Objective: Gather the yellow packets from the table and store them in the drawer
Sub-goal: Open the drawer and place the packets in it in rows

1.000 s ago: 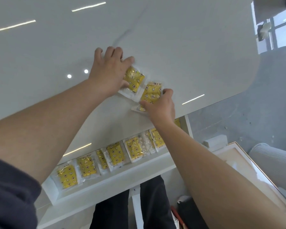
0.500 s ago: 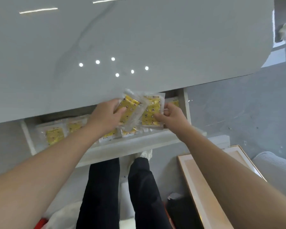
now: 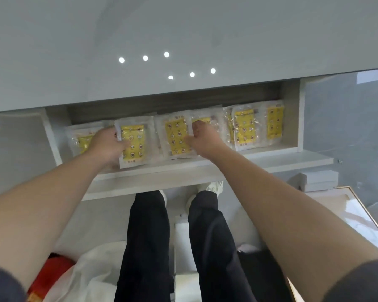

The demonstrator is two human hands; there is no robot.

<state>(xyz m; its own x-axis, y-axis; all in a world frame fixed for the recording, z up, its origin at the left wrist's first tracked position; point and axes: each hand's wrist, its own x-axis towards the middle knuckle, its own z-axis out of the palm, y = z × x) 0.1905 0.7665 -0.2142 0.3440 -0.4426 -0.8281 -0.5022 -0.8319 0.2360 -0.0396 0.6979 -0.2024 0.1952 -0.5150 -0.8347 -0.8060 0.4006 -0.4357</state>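
An open white drawer (image 3: 205, 168) sticks out under the glossy grey table (image 3: 183, 40). Several yellow packets in clear wrap lie in a row inside it. My left hand (image 3: 106, 144) grips one yellow packet (image 3: 134, 144) by its left edge, low in the drawer's middle-left. My right hand (image 3: 202, 138) pinches a second yellow packet (image 3: 175, 136) by its right edge, just right of the first. More packets lie at the drawer's right (image 3: 244, 127) and far left (image 3: 81, 141), the latter partly hidden by my left hand.
My legs in dark trousers (image 3: 148, 236) stand below the drawer. A framed panel (image 3: 347, 212) leans at the right beside small white boxes (image 3: 316, 180). A red bag (image 3: 46, 277) and white plastic lie on the floor at lower left.
Both hands carried a packet each off the tabletop, over its edge and down into the drawer. The view tipped downward, so the drawer now sits mid-frame.
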